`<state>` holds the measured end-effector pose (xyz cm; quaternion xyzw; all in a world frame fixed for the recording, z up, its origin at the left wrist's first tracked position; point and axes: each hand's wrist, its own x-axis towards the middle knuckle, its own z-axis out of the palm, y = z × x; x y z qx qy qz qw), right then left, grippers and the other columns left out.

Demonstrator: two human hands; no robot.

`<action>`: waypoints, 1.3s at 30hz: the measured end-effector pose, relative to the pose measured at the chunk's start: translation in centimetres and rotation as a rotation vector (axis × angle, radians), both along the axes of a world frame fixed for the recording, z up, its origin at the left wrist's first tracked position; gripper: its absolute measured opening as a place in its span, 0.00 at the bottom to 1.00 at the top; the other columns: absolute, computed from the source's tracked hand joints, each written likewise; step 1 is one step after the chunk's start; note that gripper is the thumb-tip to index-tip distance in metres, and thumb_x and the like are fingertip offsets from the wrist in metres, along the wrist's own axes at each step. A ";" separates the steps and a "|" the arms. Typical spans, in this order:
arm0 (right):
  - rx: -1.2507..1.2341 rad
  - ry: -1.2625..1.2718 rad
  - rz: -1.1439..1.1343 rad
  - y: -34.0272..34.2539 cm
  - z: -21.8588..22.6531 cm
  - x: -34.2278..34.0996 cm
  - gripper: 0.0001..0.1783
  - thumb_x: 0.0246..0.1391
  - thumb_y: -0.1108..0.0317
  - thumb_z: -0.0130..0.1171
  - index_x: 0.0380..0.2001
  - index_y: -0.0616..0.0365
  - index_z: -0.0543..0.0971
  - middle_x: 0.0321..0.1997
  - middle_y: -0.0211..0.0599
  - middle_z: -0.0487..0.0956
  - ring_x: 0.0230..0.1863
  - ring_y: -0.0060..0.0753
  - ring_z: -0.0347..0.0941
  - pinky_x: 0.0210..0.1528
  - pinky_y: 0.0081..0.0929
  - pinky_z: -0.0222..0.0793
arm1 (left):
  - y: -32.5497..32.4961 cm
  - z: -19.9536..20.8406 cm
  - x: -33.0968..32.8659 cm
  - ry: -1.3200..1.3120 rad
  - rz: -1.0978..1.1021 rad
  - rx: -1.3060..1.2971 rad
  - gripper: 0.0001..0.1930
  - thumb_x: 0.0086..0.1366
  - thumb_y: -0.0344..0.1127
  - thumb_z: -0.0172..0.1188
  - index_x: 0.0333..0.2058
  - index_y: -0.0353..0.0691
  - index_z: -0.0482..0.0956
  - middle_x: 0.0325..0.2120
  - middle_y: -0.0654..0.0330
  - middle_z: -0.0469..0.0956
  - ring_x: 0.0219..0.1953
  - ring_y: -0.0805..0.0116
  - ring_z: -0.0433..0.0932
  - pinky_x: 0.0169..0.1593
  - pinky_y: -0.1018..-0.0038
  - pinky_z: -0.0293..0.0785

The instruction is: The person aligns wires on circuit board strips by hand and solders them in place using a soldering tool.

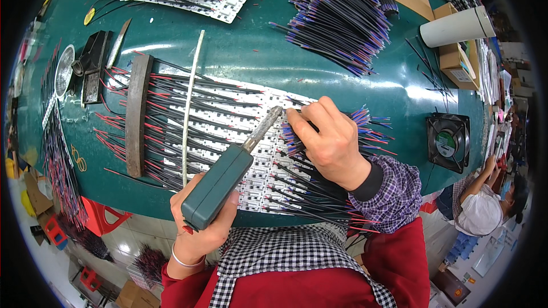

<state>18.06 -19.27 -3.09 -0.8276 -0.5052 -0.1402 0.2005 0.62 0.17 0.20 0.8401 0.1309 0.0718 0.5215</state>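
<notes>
My left hand (205, 222) is wrapped round the dark green handle of a soldering gun (220, 185). Its metal tip (271, 118) points up and right, down at a white circuit board panel (254, 191). Close by that tip, my right hand (337, 145) is closed in a pinch on a thin black wire at the panel's edge. The wire is mostly hidden by the fingers. Under this hand lie several black wires (297, 179) with purple, blue and red ends. Rows of black wires with red ends (220, 105) run left from the panel.
A metal bar (138, 117) and a pale strip (192, 97) lie across the left wires. Beyond are a black holder (93, 74), wire piles (342, 20) and more panels (225, 0). A fan (448, 141) and white cylinder (456, 27) stand right. Another person (482, 208) sits far right.
</notes>
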 end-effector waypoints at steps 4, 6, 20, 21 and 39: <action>0.007 0.001 0.000 0.1 -0.1 0.0 0.15 0.41 0.71 0.59 0.35 0.65 0.80 0.30 0.34 0.68 0.33 0.32 0.71 0.26 0.23 0.71 | -0.2 -0.1 0.0 0.002 0.033 -0.022 0.11 0.51 0.21 0.66 0.36 0.28 0.83 0.27 0.55 0.79 0.21 0.70 0.75 0.26 0.77 0.69; 0.009 0.000 -0.001 0.1 -0.1 0.0 0.15 0.41 0.72 0.59 0.35 0.65 0.80 0.30 0.34 0.69 0.33 0.32 0.71 0.26 0.23 0.71 | -0.4 -0.5 -0.7 0.003 0.088 -0.084 0.11 0.51 0.21 0.66 0.35 0.28 0.83 0.26 0.55 0.79 0.21 0.69 0.75 0.26 0.76 0.70; 0.065 0.090 0.007 -0.2 -0.1 0.2 0.14 0.40 0.73 0.60 0.36 0.62 0.81 0.30 0.33 0.69 0.33 0.32 0.72 0.26 0.25 0.71 | -0.2 -0.6 -1.0 -0.023 0.115 -0.126 0.13 0.51 0.23 0.67 0.37 0.27 0.83 0.27 0.53 0.79 0.22 0.67 0.76 0.27 0.74 0.71; 0.065 0.091 0.007 -0.2 -0.1 0.2 0.14 0.40 0.73 0.60 0.36 0.62 0.81 0.30 0.33 0.69 0.33 0.32 0.72 0.26 0.25 0.71 | -0.2 -0.5 -0.9 -0.022 0.115 -0.127 0.13 0.51 0.23 0.67 0.37 0.27 0.83 0.27 0.53 0.79 0.22 0.67 0.76 0.27 0.74 0.71; -0.028 -0.080 0.029 0.2 0.3 -0.7 0.13 0.39 0.70 0.58 0.31 0.63 0.79 0.31 0.33 0.71 0.33 0.31 0.71 0.26 0.23 0.69 | 0.3 1.8 -0.3 0.148 -0.020 -0.004 0.09 0.52 0.22 0.67 0.34 0.30 0.82 0.23 0.58 0.76 0.20 0.70 0.74 0.25 0.75 0.68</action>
